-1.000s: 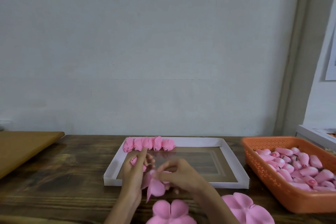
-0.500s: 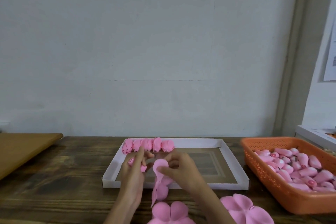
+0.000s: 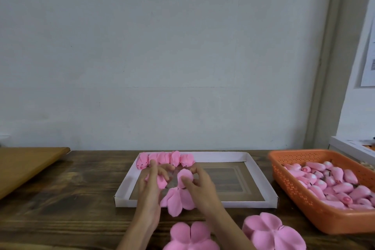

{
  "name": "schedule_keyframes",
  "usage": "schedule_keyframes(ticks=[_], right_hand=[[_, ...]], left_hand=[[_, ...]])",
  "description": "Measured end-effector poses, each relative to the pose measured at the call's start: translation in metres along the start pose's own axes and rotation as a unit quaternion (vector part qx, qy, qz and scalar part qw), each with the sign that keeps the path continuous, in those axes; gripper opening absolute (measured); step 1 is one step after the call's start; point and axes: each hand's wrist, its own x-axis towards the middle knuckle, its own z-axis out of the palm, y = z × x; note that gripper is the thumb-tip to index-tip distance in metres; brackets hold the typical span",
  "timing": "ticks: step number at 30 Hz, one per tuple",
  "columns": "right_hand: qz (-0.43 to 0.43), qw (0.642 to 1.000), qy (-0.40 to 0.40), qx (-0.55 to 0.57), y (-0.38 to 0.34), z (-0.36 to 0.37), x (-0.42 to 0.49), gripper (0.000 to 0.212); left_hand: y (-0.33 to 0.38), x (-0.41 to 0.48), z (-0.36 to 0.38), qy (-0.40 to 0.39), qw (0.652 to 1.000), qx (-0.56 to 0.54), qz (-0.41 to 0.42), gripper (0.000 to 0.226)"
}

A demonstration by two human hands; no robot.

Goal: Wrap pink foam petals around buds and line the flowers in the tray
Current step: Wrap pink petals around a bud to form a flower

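Fanned the petal cut-out open and lifted it over the near rim of the tray
Pinching it in the right hand, gripping a bud in the left hand just beside, so probably only starting the wrap; got five flowers lined along the far wall, spare petals up front, bud basket off right, nothing in the way

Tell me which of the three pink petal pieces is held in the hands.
The petal piece hanging before the tray's near wall, pinched by the right hand; the other two lie flat on the table, nearer the person.
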Motion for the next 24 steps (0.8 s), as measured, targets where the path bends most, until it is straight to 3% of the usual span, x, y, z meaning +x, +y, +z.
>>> schedule_keyframes(ticks=[7,24], right_hand=[[-0.051,0.990,0.030,-0.131,0.002,-0.006,0.002,0.013],[-0.067,0.992,0.058,-0.090,-0.006,0.012,-0.012,0.013]], left_hand=[[0.004,0.001,0.001,0.009,0.999,-0.017,0.031,0.065],[0.006,-0.009,0.007,-0.045,0.999,-0.001,-0.016,0.066]])
